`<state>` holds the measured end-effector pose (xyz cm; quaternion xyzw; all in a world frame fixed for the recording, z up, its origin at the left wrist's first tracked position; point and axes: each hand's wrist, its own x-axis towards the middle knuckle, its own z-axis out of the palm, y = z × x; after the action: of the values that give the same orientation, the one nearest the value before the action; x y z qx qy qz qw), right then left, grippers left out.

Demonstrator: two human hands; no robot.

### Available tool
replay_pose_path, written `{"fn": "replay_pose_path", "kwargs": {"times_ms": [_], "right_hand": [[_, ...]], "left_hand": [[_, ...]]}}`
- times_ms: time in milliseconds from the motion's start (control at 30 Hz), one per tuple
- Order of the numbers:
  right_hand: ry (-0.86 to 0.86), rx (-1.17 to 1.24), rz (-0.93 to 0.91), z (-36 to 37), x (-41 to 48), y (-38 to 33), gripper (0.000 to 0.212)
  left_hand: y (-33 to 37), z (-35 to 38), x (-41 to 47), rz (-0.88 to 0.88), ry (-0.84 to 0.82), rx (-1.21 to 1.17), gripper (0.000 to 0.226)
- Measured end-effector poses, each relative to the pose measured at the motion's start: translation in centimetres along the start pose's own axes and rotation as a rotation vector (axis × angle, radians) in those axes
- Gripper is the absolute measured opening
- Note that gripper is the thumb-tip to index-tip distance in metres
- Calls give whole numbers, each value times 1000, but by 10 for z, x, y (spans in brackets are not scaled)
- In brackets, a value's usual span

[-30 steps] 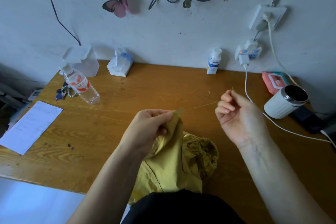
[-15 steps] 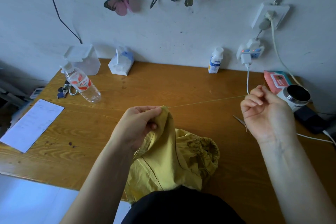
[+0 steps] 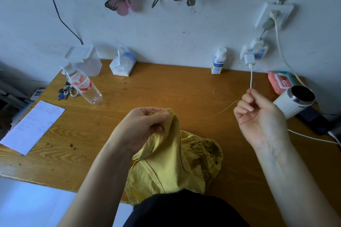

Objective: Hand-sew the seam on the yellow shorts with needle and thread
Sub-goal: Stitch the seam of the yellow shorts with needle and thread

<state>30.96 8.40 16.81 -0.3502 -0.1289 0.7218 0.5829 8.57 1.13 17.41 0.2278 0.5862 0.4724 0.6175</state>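
Over the desk [image 3: 166, 86], right hand [image 3: 258, 116] pinching thread [image 3: 227, 107] has drawn nearer left hand [image 3: 142, 127], whose grip clamps shorts [image 3: 171, 164].

Needle [image 3: 252, 86] barely discernible above right fingers [image 3: 248, 97].

Count from where my fingers work:
- My hands: two, left hand [image 3: 145, 125] and right hand [image 3: 258, 116].
- Yellow shorts [image 3: 173, 164]: one, under my left fingers.
- Thread [image 3: 227, 107]: one strand, at my right fingers.
- Water bottle [image 3: 83, 84]: one, far left.
- Tissue pack [image 3: 121, 64]: one.
- White mug [image 3: 295, 100]: one, just right.
- Paper sheet [image 3: 32, 127]: one.
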Motion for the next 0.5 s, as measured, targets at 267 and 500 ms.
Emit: {"fn": "replay_pose_path", "kwargs": {"times_ms": [267,500], "right_hand": [[-421,-830,-319,10,-30,27,18],[-618,-1264,-621,22,-52,26,12]], "left_hand": [[5,7,-11,8,-97,57,12],[13,13,-26,46,-174,-12,13]]}}
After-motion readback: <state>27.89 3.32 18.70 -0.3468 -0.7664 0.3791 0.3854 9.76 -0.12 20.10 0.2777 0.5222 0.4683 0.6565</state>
